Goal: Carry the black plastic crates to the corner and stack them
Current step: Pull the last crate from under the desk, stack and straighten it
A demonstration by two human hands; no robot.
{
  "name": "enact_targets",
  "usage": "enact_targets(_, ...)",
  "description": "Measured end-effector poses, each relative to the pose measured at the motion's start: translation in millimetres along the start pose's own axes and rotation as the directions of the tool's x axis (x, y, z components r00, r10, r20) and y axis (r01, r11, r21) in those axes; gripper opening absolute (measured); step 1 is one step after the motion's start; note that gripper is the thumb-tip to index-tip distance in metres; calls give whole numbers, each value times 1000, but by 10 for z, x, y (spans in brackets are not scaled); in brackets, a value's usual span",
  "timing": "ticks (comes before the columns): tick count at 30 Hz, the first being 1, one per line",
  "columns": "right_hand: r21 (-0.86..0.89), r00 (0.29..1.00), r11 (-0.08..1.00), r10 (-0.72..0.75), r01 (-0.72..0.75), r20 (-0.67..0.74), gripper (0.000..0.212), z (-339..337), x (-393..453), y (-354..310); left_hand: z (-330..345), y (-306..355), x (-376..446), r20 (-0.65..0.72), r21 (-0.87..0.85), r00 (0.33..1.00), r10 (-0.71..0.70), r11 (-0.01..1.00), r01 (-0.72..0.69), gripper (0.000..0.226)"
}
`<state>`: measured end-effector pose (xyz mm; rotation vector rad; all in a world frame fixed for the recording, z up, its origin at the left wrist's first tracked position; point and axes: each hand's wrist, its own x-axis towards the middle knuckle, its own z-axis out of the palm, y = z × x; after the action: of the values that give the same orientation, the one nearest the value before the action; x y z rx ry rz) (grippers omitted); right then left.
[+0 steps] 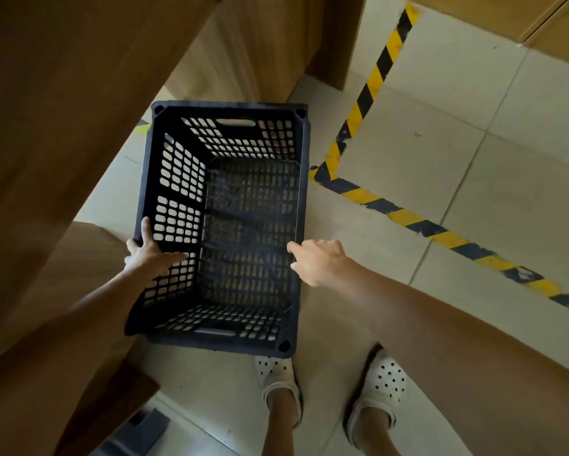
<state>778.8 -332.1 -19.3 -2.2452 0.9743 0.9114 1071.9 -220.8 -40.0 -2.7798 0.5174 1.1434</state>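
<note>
One empty black plastic crate (250,205) with perforated walls and floor fills the middle of the head view, open side up and slightly tilted. Its near end overlaps my left shoe. My left hand (148,255) grips the crate's left long rim, thumb lying inside on the wall and fingers outside. My right hand (319,261) holds the right long rim, fingers curled over its edge. The crate's far end lies close to a wooden cabinet (250,51). I cannot tell whether the crate rests on the floor or hangs just above it.
Wooden furniture panels (46,126) close in on the left and at the back. Yellow-black hazard tape (368,93) marks an L on the pale tiled floor (474,143) to the right. My feet in white perforated clogs (382,386) stand just behind the crate.
</note>
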Motion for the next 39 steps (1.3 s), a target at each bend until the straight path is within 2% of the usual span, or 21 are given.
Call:
enact_targets(6,30,993,997,67,-65,-92,33,-69,-25,142,47,228,-168,48,64,998,-29,998,26,119)
enact_targets(12,47,980,986,162,-157,-117,33,-15,-124,519,226,406,-479,40,166,997,63,984,-69,114)
enact_targets(15,118,967,965,243,-234,-70,34,76,-224,848,376,552,-642,49,192,986,162,967,-169,114)
enact_targets(19,324,947,894,321,-309,16,32,262,-387,1212,597,769,-795,51,95,982,180,978,-184,118)
enact_targets(22,377,935,855,331,-355,129,32,295,-561,1362,645,832,-844,105,153,958,267,947,-281,118)
enact_targets(24,423,920,818,330,-391,212,35,355,-735,1414,637,907,-912,154,175,955,252,945,-278,108)
enact_targets(26,489,906,763,342,-423,248,42,429,-971,1437,601,1024,-1077,168,211,953,251,936,-283,84)
enact_targets(28,543,895,712,369,-445,250,57,446,-1223,1489,538,1173,-1295,162,261,940,302,905,-336,67)
enact_targets(31,581,887,676,404,-453,223,77,297,-1593,1664,382,1520,-1617,160,310,908,388,853,-420,62)
enact_targets(39,600,847,633,508,-489,156,71,-260,-2682,2121,-205,2480,-2616,319,534,798,511,599,-597,56)
